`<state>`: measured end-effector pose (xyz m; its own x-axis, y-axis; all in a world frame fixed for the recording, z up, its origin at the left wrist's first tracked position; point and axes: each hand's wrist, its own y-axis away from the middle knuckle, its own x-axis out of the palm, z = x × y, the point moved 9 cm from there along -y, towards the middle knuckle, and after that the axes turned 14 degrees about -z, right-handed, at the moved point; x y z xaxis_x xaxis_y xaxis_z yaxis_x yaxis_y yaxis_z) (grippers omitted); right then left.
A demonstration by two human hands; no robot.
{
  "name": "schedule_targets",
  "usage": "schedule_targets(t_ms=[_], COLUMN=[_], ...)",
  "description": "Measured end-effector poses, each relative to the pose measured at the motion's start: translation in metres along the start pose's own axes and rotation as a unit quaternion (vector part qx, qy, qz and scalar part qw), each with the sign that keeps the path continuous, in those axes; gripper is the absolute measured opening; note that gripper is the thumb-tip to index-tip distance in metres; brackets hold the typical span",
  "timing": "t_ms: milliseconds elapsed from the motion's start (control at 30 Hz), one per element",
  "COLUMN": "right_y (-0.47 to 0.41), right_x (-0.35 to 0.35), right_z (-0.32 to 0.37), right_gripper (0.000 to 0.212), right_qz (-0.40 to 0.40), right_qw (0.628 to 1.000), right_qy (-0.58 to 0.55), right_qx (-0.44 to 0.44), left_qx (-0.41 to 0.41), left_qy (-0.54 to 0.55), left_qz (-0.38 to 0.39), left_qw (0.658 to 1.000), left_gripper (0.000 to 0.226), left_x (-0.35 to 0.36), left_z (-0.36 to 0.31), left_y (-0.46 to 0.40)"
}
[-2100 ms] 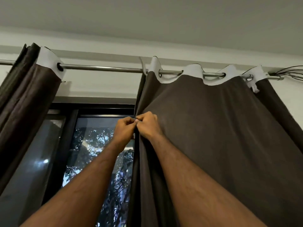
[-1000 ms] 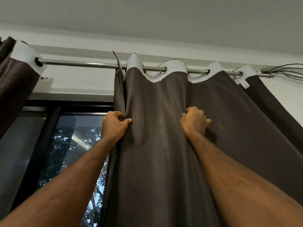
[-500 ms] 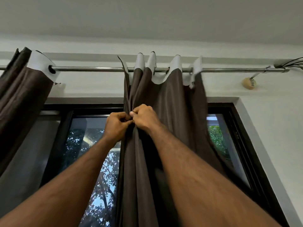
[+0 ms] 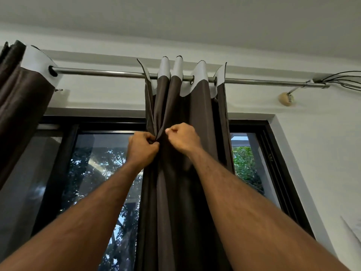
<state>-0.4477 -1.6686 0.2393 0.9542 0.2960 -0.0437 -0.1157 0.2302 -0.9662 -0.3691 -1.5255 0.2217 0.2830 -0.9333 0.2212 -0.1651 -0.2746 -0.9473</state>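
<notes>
A dark brown curtain (image 4: 197, 118) with a white eyelet band hangs bunched in folds at the middle of a metal rod (image 4: 109, 72). My left hand (image 4: 141, 148) grips the curtain's left edge folds. My right hand (image 4: 184, 138) pinches a fold right beside it, a little higher. Both arms reach up from below.
A second brown curtain (image 4: 21, 106) is gathered at the rod's left end. Behind is a black-framed window (image 4: 272, 163) with trees outside. A rod bracket (image 4: 286, 98) and loose wires (image 4: 343, 79) sit at the upper right. The ceiling is close above.
The curtain, spread wide a second ago, is now gathered into tight folds at mid-rod, baring the window's right side. My right hand came back beside the left.
</notes>
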Motion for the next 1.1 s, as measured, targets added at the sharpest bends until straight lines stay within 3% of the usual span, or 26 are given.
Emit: schedule_targets(t_ms=[33, 67, 133, 233, 300, 367, 467, 533, 633, 700, 833, 1000, 1100], right_y=[0.0, 0.003, 0.006, 0.008, 0.01, 0.008, 0.01, 0.016, 0.017, 0.012, 0.009, 0.009, 0.01], right_x=[-0.021, -0.044, -0.076, -0.075, -0.062, -0.06, -0.064, -0.048, 0.013, 0.046, 0.065, 0.059, 0.058], right_z=[-0.01, -0.02, -0.053, -0.104, -0.117, -0.116, -0.103, -0.077, -0.005, 0.038, 0.055, 0.033, 0.029], right_gripper=[0.014, 0.023, 0.048, 0.071, 0.074, 0.065, 0.034, 0.034, 0.025, 0.018, 0.01, 0.035, 0.04], right_qz=[-0.089, -0.17, -0.237, -0.165, -0.125, -0.13, -0.177, -0.174, -0.064, 0.0, 0.059, 0.028, 0.06], right_qw=[0.995, 0.979, 0.957, 0.969, 0.978, 0.981, 0.975, 0.979, 0.997, 0.998, 0.993, 0.987, 0.986], right_qy=[0.05, 0.108, 0.166, 0.144, 0.114, 0.102, 0.096, 0.062, -0.025, -0.056, -0.097, -0.151, -0.151], right_qx=[-0.011, -0.012, 0.035, 0.116, 0.119, 0.105, 0.09, 0.083, 0.03, -0.006, -0.006, 0.049, 0.047], left_qx=[-0.003, -0.006, -0.009, -0.003, 0.009, 0.02, 0.049, 0.062, 0.074, 0.055, 0.028, 0.015, 0.009], left_qy=[-0.004, -0.007, -0.003, -0.004, -0.005, -0.005, -0.031, -0.056, -0.064, -0.026, 0.018, 0.04, 0.011], left_qz=[-0.004, -0.004, -0.009, -0.017, -0.011, 0.0, 0.026, 0.045, 0.085, 0.068, 0.018, 0.033, 0.029], left_qw=[1.0, 1.0, 1.0, 1.0, 1.0, 1.0, 0.998, 0.996, 0.992, 0.996, 0.999, 0.999, 0.999], left_gripper=[0.012, 0.013, 0.015, 0.012, 0.009, 0.007, 0.006, 0.012, 0.004, 0.014, 0.007, 0.019, 0.01], left_x=[0.0, 0.001, 0.0, 0.0, 0.001, 0.002, 0.0, -0.003, -0.001, -0.007, -0.029, -0.023, -0.015], left_z=[0.002, 0.003, 0.004, 0.005, 0.004, 0.004, 0.003, 0.008, 0.009, 0.014, 0.033, 0.022, 0.022], left_y=[0.001, 0.003, 0.005, 0.005, 0.004, 0.004, 0.003, -0.001, -0.001, -0.003, -0.005, 0.007, 0.009])
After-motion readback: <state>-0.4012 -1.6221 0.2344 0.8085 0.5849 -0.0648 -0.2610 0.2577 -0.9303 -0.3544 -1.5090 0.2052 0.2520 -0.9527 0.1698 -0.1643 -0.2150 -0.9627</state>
